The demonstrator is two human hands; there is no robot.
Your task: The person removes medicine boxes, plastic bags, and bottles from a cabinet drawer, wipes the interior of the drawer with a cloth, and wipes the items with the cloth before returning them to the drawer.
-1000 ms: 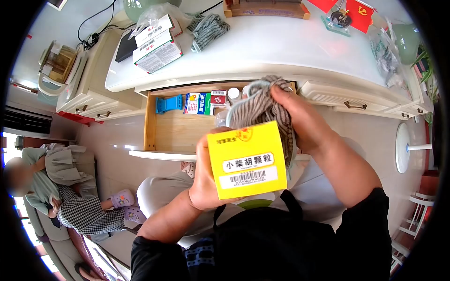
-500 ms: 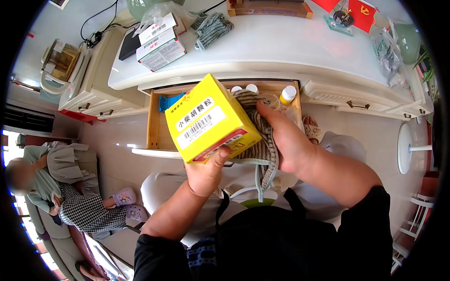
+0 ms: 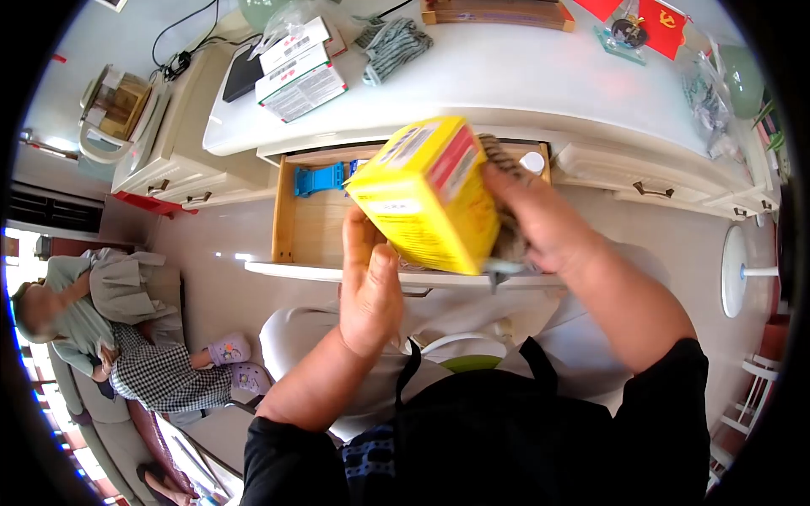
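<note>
My right hand [image 3: 547, 218] grips a yellow medicine box [image 3: 447, 198] from its right side, with a brown-striped cloth [image 3: 510, 241] between palm and box. The box is tilted above a pulled-out drawer [image 3: 285, 223] and looks slightly blurred. At its lower left corner is my left hand [image 3: 371, 295], open, thumb and fingers apart; whether the fingertips touch the box I cannot tell. Inside the drawer lie a blue plastic piece [image 3: 319, 180] and a white-capped bottle [image 3: 531, 162]. The box and my right hand hide much of the drawer.
White-and-green boxes [image 3: 299, 80], a grey striped cloth [image 3: 395, 49] and small red flags [image 3: 662, 27] are on the white desktop [image 3: 506, 76]. A seated person [image 3: 160, 354] is at the left. A round white stand [image 3: 734, 270] is at the right.
The yellow box has turned, showing different faces, and my left hand has let go of it. My right hand still grips box and cloth. More of the blue piece shows in the drawer.
</note>
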